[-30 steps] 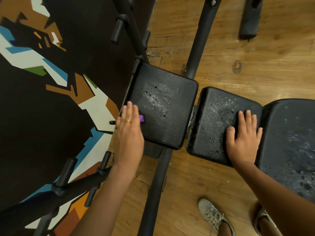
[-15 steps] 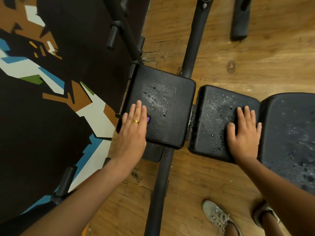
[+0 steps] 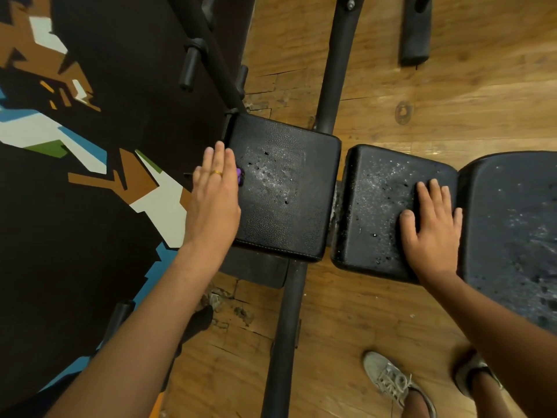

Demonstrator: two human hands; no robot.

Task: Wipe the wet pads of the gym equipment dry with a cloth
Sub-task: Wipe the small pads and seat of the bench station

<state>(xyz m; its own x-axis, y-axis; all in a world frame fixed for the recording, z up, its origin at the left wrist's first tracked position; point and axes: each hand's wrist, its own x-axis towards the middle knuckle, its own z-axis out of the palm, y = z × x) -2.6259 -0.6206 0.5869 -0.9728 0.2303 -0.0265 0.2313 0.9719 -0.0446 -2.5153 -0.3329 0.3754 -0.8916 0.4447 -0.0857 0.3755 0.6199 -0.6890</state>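
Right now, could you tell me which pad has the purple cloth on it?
The leftmost pad; the cloth peeks from under the left hand, nowhere else.

1. Purple bit [image 3: 240, 176], centre-left of frame, peeks from under l. hand [image 3: 214, 194] fingers. Most of it is covered, so can't tell what it is.
2. L. hand's thumb & palm side are hidden.
3. Mid pad [image 3: 376, 200]: its right part is covered by r. hand [image 3: 434, 233].
4. Big pad [image 3: 512, 212] is cut by right edge of frame; its lower corner is behind r. forearm [image 3: 497, 342].
5. Frame tube [image 3: 334, 70] goes under left pad [image 3: 286, 212] & is cut by top & bottom edges.
6. Black roller [image 3: 414, 34], upper right, is cut by top edge.
7. Bottom right: grey shoe [image 3: 388, 378] shows, other shoe [image 3: 470, 375] is mostly behind the forearm. Legs are cut by bottom edge.
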